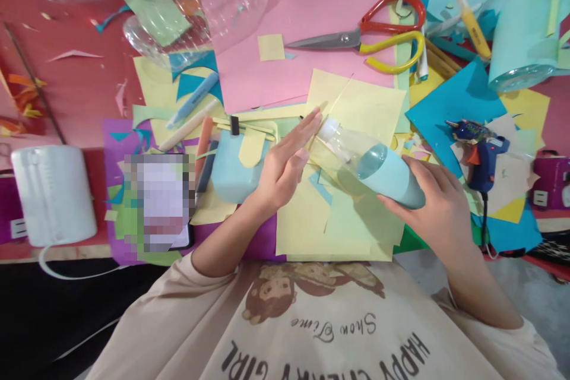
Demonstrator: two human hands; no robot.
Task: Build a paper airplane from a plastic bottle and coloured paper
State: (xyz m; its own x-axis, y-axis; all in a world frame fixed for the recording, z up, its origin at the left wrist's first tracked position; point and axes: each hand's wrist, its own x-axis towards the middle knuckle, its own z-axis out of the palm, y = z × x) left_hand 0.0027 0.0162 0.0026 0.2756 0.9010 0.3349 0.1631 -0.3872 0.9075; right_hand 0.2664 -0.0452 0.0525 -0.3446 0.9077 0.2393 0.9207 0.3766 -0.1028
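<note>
The red bench (89, 92) carries a purple sheet (262, 240), a large pink sheet (307, 6) and orange scraps (30, 111) — and, at its left, a thin dark rod (48, 108).

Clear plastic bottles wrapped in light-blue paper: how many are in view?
2. One paper-wrapped bottle is in the right hand; the second wrapped bottle lies at the upper right. More may be hidden at the cropped top edge.

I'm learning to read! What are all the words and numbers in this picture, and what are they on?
"Show Time": upside down on the shirt.
"HAPPY ... GIRL": also on the shirt; middle word cut off.
Too small or blurred to read: marks on the orange marker, blue marker, glue gun.
Phone screen: pixelated.
</note>
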